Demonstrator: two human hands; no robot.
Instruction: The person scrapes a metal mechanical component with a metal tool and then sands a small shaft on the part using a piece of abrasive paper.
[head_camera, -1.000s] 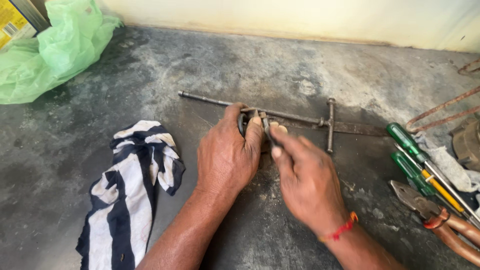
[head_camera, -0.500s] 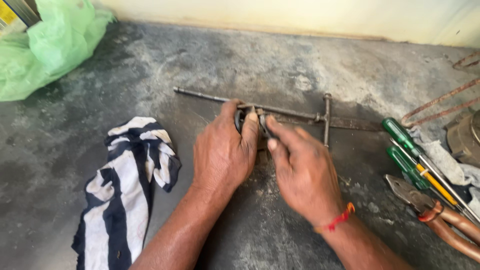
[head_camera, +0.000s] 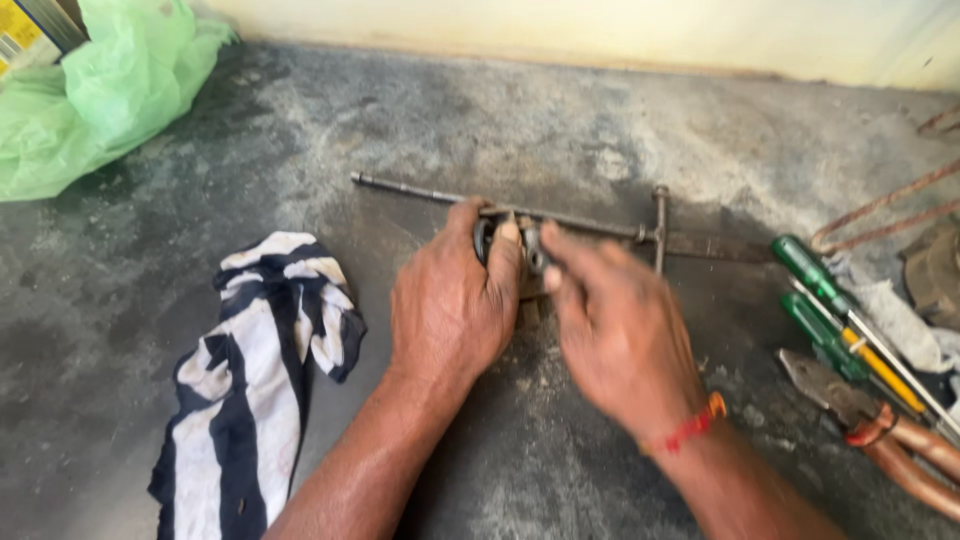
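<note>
On a stained grey counter (head_camera: 560, 130), a green plastic bag (head_camera: 110, 90) sits at far left, a striped black-and-white cloth (head_camera: 250, 380) nearer. At centre the left hand (head_camera: 450, 305) and right hand (head_camera: 615, 335) both pinch a small dark round part (head_camera: 530, 255) on a long metal rod (head_camera: 430, 193) lying flat. Right of them lie green-handled screwdrivers (head_camera: 815, 300) and red-handled pliers (head_camera: 870, 425).

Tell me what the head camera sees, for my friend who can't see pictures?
Two bare hands, left hand and right hand, grip a small dark metal part on a long thin rod lying on a grey floor. A striped cloth lies to the left; screwdrivers and pliers lie to the right.
</note>
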